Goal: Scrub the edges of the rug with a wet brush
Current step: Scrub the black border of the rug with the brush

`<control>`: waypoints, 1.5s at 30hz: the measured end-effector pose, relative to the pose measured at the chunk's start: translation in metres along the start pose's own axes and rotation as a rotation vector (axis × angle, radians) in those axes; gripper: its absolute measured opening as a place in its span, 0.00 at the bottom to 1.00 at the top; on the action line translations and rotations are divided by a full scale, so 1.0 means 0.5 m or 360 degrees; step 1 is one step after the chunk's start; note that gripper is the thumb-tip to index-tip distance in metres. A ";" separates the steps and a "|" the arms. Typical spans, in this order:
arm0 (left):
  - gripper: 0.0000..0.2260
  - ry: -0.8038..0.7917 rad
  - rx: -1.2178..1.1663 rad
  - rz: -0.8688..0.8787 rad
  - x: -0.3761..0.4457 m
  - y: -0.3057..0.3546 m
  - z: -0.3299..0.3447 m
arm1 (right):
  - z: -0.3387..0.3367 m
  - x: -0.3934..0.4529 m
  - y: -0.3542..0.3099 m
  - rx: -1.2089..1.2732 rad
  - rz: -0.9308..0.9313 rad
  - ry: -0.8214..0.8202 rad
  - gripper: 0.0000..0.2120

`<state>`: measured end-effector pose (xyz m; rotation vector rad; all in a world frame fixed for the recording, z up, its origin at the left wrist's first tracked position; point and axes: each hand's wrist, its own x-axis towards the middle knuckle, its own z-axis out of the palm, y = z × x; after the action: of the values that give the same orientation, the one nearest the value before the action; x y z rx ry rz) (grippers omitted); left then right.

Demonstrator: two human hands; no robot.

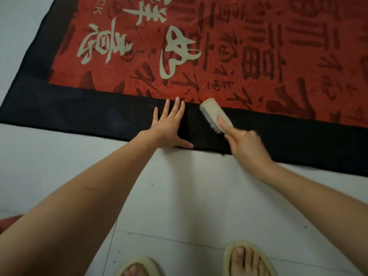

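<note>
A red rug with cream and dark characters and a wide black border (89, 110) lies flat on the floor. My left hand (169, 127) presses flat on the near border with its fingers spread, thumb at the rug's edge. Just to its right, my right hand (246, 145) grips a cream scrub brush (214, 114) by its near end, index finger along the back. The brush is tilted, bristles facing down and left onto the black border, its far tip at the seam with the red field.
White floor tiles (189, 196) run from the rug's near edge to my feet, which wear cream open-toe slippers (247, 257) at the bottom of the view. A red object (8, 222) peeks in at the lower left edge.
</note>
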<state>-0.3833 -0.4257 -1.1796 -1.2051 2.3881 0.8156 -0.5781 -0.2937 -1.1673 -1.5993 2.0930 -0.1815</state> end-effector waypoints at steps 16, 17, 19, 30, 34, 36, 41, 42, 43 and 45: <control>0.56 -0.0262 -0.0057 -0.0039 -0.011 0.012 -0.048 | -0.058 -0.022 0.030 0.0010 -0.0211 0.0046 0.23; 0.48 -0.0228 -0.0148 -0.0019 -0.003 0.024 -0.065 | -0.065 0.003 0.047 0.0107 -0.0087 0.0231 0.22; 0.35 -0.0001 -0.0134 0.0083 0.025 0.054 -0.069 | -0.049 0.037 0.065 0.0223 0.0127 0.0384 0.20; 0.67 -0.0252 0.0411 0.0094 0.070 0.104 -0.015 | -0.014 0.007 0.067 0.0297 0.0132 0.0275 0.21; 0.68 -0.0272 0.0450 0.0050 0.070 0.111 -0.008 | 0.018 -0.102 0.035 0.0361 -0.0149 -0.0076 0.25; 0.68 -0.0261 0.0437 0.0033 0.072 0.110 -0.010 | -0.010 -0.048 0.075 0.0063 -0.0078 -0.0073 0.26; 0.68 -0.0275 0.0404 0.0026 0.065 0.114 -0.010 | 0.019 -0.099 0.054 0.0258 0.0164 0.0045 0.26; 0.68 -0.0273 0.0405 0.0024 0.064 0.114 -0.011 | 0.019 -0.153 0.043 0.0275 0.0093 -0.0139 0.27; 0.68 -0.0283 0.0405 0.0022 0.063 0.114 -0.012 | 0.008 -0.189 0.039 0.0275 0.0059 -0.0287 0.26; 0.68 -0.0326 0.0411 0.0021 0.058 0.114 -0.017 | -0.021 -0.175 0.064 0.0307 0.0061 -0.0284 0.24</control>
<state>-0.4469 -0.4218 -1.1689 -0.9566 2.2533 0.5810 -0.5943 -0.2041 -1.1445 -1.4076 1.9070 -0.2126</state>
